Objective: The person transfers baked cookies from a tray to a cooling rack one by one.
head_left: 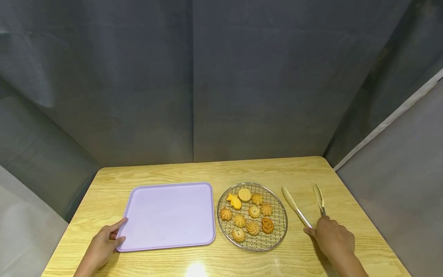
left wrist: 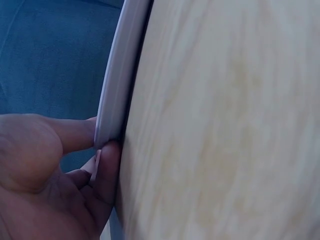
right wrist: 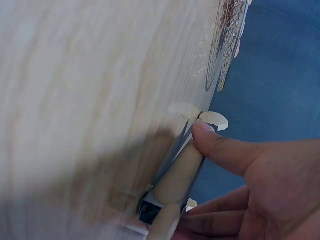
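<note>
My left hand pinches the lower left edge of a lavender rectangular tray, thumb on top. In the left wrist view, fingers curl under the tray rim. At the right, my right hand grips metal tongs with cream scalloped tips; their two arms are spread apart, tips toward the back. The right wrist view has the thumb along one tong arm, low over the table. Between tray and tongs, a round wire rack bears several cookies, including a yellow fish-shaped one and a brown pretzel.
All of this is on a light wood-grain table with rounded corners. A dark grey curtain stands behind it, and paler grey panels flank the sides. A bright glare spot shows at the table's front.
</note>
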`<state>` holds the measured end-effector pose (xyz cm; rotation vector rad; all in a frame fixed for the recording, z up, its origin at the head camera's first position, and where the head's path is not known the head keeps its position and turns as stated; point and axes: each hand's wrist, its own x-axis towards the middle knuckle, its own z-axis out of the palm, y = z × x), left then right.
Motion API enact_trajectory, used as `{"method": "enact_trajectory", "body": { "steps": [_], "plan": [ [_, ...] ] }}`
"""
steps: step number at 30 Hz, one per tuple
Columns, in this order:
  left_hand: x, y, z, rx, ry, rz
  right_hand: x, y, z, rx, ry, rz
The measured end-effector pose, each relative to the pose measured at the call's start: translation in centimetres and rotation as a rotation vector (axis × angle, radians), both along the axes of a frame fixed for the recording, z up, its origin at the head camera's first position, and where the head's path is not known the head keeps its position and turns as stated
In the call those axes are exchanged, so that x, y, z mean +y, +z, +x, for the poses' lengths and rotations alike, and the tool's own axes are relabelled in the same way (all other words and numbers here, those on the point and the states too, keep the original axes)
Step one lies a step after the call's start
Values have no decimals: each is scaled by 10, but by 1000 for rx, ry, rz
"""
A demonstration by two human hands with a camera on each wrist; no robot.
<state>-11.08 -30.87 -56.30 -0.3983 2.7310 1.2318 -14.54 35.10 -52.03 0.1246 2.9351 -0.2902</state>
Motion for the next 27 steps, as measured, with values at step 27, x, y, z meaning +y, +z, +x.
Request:
{"method": "enact_trajectory", "body": {
  "steps": [27],
  "plan": [
    [5,13,4,2,-209,-247,-32,-14,2,242,111,-4]
  ]
}}
